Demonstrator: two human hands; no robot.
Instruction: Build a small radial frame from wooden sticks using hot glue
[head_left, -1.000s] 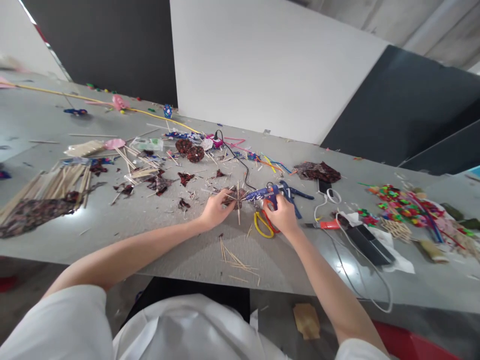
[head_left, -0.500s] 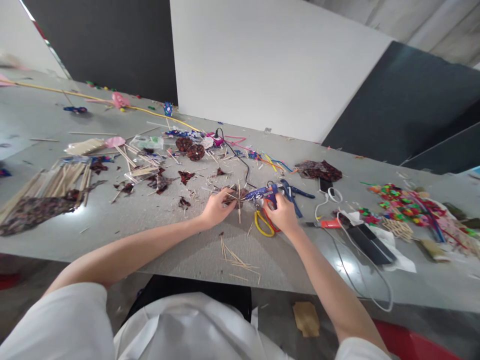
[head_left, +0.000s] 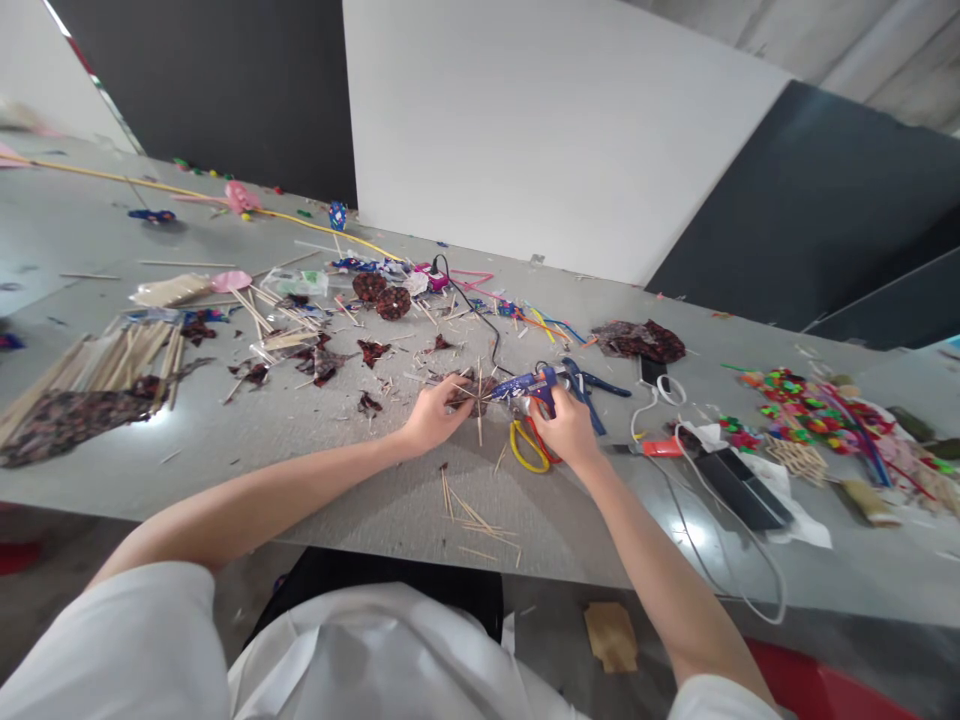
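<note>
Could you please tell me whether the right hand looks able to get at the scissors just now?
Probably not quite: the right hand grips the blue glue gun, although the yellow-handled scissors lie close beside it.

The glue gun (head_left: pixel 526 386) was deep blue with pale marks. The scissors (head_left: pixel 534 468) had yellow and red-orange handles. The crossed sticks (head_left: pixel 480 428) were pale tan; the round discs (head_left: pixel 392 303) and the crumpled cloth (head_left: pixel 652 340) were speckled dark brown and rust. The clustered trimmings (head_left: pixel 787 388) mixed red, green and pink. The desk (head_left: pixel 585 530) was grey, the left sleeve (head_left: pixel 135 640) plain white.
</note>
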